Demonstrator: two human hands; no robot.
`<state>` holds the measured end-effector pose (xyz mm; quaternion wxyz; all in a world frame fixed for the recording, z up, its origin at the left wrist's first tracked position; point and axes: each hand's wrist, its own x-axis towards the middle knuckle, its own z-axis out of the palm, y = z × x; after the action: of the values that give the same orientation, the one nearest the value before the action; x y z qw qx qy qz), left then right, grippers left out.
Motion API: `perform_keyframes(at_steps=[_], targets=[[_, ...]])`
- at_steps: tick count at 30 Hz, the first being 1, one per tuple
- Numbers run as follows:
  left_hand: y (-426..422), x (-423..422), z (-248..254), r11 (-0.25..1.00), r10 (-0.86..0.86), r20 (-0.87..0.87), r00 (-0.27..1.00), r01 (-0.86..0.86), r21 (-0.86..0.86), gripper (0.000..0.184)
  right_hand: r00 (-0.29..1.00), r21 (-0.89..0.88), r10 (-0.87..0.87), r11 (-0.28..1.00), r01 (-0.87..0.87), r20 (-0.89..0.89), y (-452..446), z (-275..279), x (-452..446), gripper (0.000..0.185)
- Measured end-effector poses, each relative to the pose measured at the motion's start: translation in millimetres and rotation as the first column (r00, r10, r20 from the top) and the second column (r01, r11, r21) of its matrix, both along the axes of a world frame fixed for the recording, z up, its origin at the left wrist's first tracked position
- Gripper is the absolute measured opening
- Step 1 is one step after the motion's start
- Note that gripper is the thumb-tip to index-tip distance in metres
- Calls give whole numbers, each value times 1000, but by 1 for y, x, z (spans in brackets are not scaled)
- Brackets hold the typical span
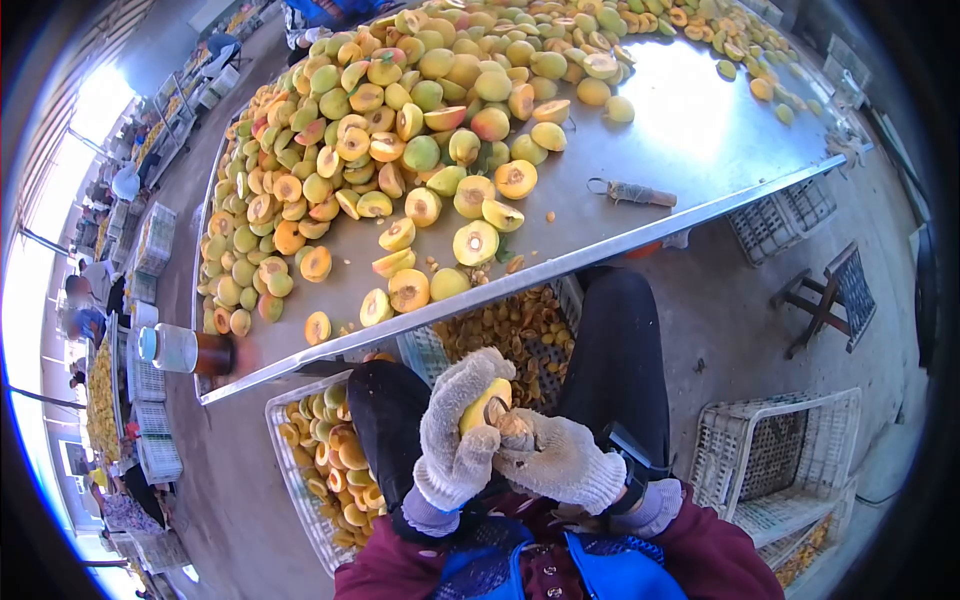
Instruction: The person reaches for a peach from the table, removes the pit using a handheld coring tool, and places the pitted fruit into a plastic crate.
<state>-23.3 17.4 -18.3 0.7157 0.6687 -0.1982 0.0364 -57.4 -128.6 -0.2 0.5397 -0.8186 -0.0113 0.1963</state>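
My left hand (452,425), in a pale knitted glove, is closed around a yellow peach half (484,405) above my lap. My right hand (562,458), gloved too, is closed on a small pitting tool (513,428) with a wrapped handle, and its curved metal end touches the fruit's cut face. Just past my hands, the metal table (360,270) bears a large heap of whole and halved peaches (400,120). Another tool with a wrapped handle (642,194) lies near the table's front edge.
A crate of peach halves (275,430) stands left of my legs, and a crate of scraps (425,350) lies between them under the table edge. A jar (185,350) stands at the left corner. To the right are a stool (835,300) and white crates (735,410).
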Motion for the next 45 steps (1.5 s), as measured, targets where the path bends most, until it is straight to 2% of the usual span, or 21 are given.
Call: perform_keyframes(at_steps=[1,3,5,7,10,15,17,19,21,23,27,30,33,34,35,37,39,41,43,44,45], targets=[[0,7,5,997,-3,119,993,-5,70,57,996,36,32,999,-29,-83,-1,3,2,34],[4,10,27,992,-8,-73,997,17,124,51,984,72,63,996,-51,-167,-4,4,5,31],[7,20,42,976,-179,-609,773,220,-7,51,832,458,219,888,47,-509,-9,2,7,23],[8,21,39,967,-181,-596,782,253,40,49,785,578,267,805,137,-558,-12,2,6,20],[-6,7,40,1000,-4,-274,962,2,-5,42,712,695,359,674,249,-603,-19,14,11,18],[-8,-4,26,987,158,-395,905,-133,90,48,665,690,411,689,222,-624,-20,13,10,16],[-4,5,38,844,83,114,990,-131,519,34,667,768,473,592,244,-576,-21,11,8,16],[-6,18,54,846,68,20,998,-68,529,25,638,759,492,606,238,-593,-19,6,6,17],[-3,28,59,930,-116,-637,762,309,200,26,605,747,507,620,239,-614,-20,1,2,18],[-5,22,52,947,-104,-650,753,274,166,27,640,824,548,501,265,-539,-21,-4,-1,18],[0,24,41,873,-204,-59,977,209,441,26,759,920,542,339,196,-362,-16,-16,-4,16],[-4,6,29,925,-341,-384,858,233,-301,35,737,947,595,206,246,-321,-15,-23,-9,20],[-5,-1,32,927,-310,-496,811,143,-345,50,668,939,664,178,294,-335,-11,-28,-8,24],[-8,8,22,864,-417,-457,786,187,-467,60,695,975,684,142,174,-223,-9,-29,-7,24],[-14,10,16,528,-639,-509,577,-152,-836,59,705,994,701,101,51,-107,-7,-29,-6,24],[-7,12,26,836,-224,-740,634,-265,-481,57,726,992,678,117,54,-119,-11,-17,5,24],[28,12,20,936,122,-567,815,-284,-207,56,747,990,653,131,53,-127,-16,-17,11,23],[82,10,13,876,414,-448,793,-480,-41,53,742,869,530,473,143,-411,-14,-31,6,24],[147,11,-5,785,620,-274,735,-571,241,34,782,860,497,501,95,-376,-7,-39,9,21],[160,11,18,413,662,38,749,-406,815,29,749,816,494,568,105,-440,-6,-32,12,18],[177,17,15,402,673,47,738,-418,815,29,715,766,485,634,108,-503,-6,-23,14,16]])
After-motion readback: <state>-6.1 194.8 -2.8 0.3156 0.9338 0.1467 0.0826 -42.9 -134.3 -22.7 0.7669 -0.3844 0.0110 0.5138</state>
